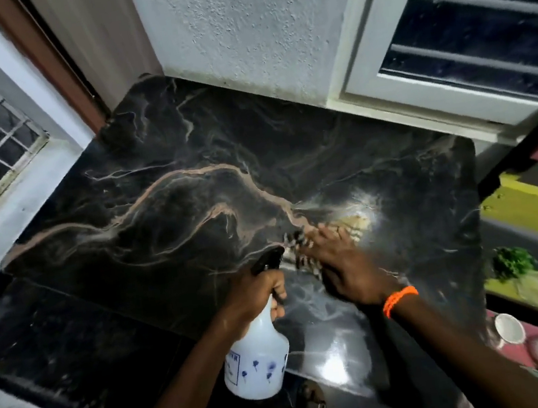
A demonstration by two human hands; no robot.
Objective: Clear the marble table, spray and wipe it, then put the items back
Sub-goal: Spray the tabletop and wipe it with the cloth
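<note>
Black marble table (pixel 160 170) with tan veins, bare across its whole top, set into the corner between a rough plastered wall (pixel 236 19) and a white window frame (pixel 375 35); cleared so nothing blocks the wiping. Wet sheen and bright glare near the right front, probably from spray already laid down.

Checked cloth (pixel 296 251) pressed flat on the marble near the front edge, under the right hand (pixel 344 265); fingers spread straight over it, palm down, to push the cloth across the damp patch. Blurred, so likely mid-stroke. Orange band (pixel 400 299) on that wrist.

White spray bottle (pixel 257 356) with blue flower print held clear of the table, just beside the wiping hand; left hand (pixel 255 294) curled round its neck, a finger by the black trigger head (pixel 268 258), nozzle aimed at the marble. Kept at the ready, it seems, for another squirt without setting it down.

Off to the right, two white cups (pixel 535 340) on a red surface and a green plant (pixel 511 262) by yellow and red painted steps (pixel 534 203); possibly the table's own items, parked aside. Replacing not yet done.
</note>
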